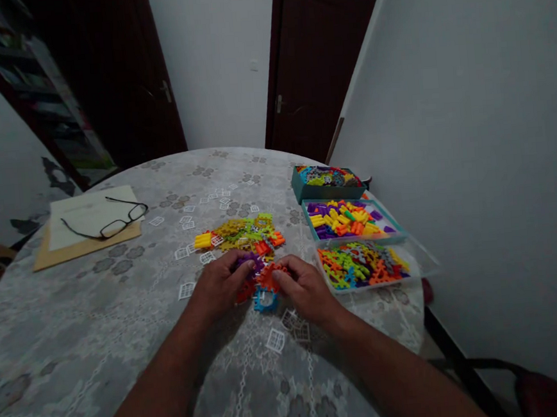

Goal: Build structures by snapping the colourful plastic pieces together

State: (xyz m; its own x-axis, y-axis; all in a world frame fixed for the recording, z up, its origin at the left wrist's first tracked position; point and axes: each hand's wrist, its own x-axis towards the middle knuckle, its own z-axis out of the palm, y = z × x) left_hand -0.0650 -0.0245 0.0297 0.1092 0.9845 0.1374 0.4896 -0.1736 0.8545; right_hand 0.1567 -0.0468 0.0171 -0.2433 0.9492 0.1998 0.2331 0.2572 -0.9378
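My left hand [219, 286] and my right hand [305, 288] meet over a small cluster of interlocking plastic pieces [260, 280] on the round table [125, 349]. The left fingers pinch a purple piece [250, 260]. The right fingers pinch an orange piece [269, 275]. An orange and a blue piece [265, 299] hang joined below them. Just beyond the hands lies a flat assembly of yellow, green and orange pieces [244, 232].
Three containers of coloured pieces stand at the right: a teal box [328, 180], a teal tray [349, 219] and a clear tray [364, 264]. Small white window pieces [275, 340] are scattered around. Glasses [108, 223] rest on papers at the left. A wall is close on the right.
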